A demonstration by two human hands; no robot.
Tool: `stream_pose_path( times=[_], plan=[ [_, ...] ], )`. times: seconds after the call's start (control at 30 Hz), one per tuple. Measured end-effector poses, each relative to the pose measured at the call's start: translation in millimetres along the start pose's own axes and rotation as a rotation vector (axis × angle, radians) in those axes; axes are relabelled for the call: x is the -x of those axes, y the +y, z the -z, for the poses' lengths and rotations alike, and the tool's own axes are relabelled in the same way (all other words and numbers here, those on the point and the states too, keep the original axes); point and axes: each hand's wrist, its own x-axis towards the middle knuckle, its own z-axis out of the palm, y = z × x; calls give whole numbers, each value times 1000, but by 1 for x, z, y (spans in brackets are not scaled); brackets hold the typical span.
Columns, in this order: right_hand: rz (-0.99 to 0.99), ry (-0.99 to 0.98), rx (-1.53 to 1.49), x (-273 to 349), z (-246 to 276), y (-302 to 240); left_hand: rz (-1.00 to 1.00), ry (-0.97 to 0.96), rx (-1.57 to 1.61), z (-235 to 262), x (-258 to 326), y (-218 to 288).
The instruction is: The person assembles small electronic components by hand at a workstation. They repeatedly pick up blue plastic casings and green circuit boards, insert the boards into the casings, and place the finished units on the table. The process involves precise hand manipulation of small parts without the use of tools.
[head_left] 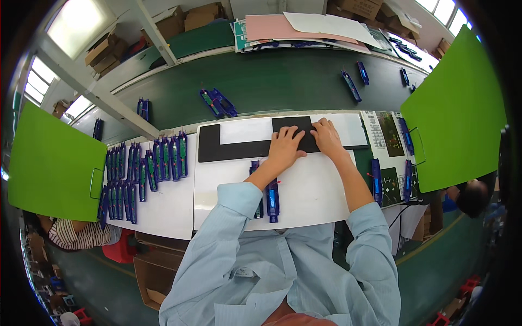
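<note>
On the white work surface point(315, 190) lies a flat black L-shaped frame point(239, 151) with a black block point(288, 122) at its middle. My left hand point(285, 148) rests on the block's lower part, fingers spread and thumb stretched to the right. Against the block's right edge, my right hand point(328, 138) lies with its fingers forward and slightly bent. Neither hand visibly lifts anything. Beside my left wrist are slim blue plastic housings point(273, 202), one with a red wire tip; my forearm partly covers them.
Several blue housings with green circuit boards point(174, 157) stand in rows at left. More housings point(217, 103) lie on the green conveyor belt point(283, 76) beyond. Bright green panels point(60, 163) flank both sides. At right, housings point(376, 179) lie by a printed sheet point(380, 127).
</note>
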Motion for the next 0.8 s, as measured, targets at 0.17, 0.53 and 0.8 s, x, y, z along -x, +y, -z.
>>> stream_pose_path(
  times=[0.17, 0.53, 0.8],
  plan=[
    [-143, -27, -190, -4, -5, 9, 46, -47, 28, 3, 4, -1],
    [-212, 121, -529, 25, 15, -5, 25, 87, 247, 1, 21, -18],
    [-354, -500, -994, 129, 29, -109, 36, 274, 226, 88, 201, 49]
  ],
)
